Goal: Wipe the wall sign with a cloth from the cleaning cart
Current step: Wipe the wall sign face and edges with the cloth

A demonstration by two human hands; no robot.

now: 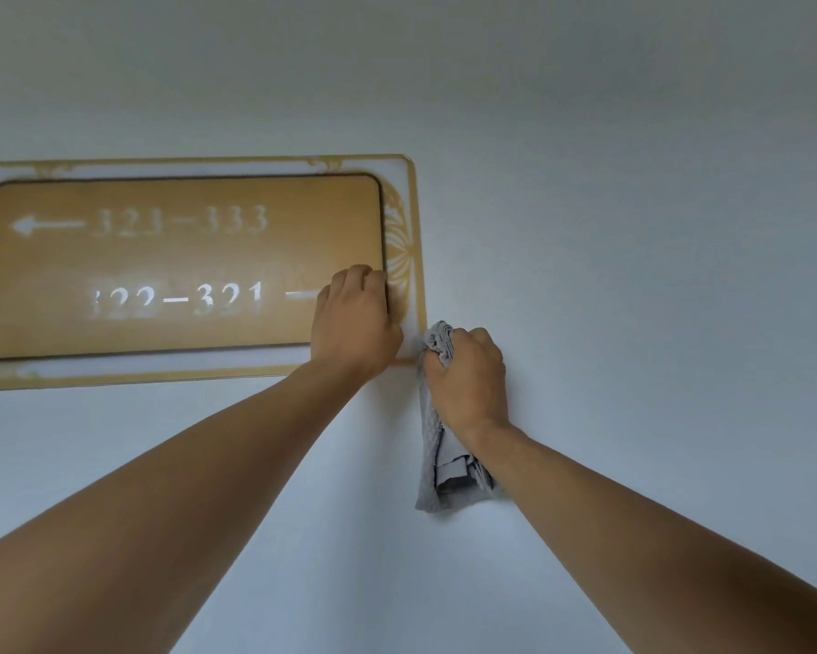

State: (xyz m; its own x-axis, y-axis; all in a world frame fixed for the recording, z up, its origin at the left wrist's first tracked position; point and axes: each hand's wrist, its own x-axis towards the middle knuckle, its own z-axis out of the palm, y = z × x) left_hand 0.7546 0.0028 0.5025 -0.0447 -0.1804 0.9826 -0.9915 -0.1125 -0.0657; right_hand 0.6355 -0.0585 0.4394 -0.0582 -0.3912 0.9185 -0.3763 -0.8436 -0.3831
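Wall sign [180,266]: gold panel in a clear, gold-trimmed frame, fixed to a pale wall [633,228], extending past the left edge of view; it bears white room numbers and arrows. Left hand [357,318]: placed on the sign's lower right corner, fingers curled at the panel's edge; whether it grips anything cannot be told. Right hand [467,375]: just beside the frame's lower right corner, fist closed around a grey cloth [432,464], which hangs below the wrist against the wall.

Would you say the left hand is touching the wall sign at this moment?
Touching. The head view shows the left hand lying against the lower right corner of the wall sign, covering part of its printed arrow.
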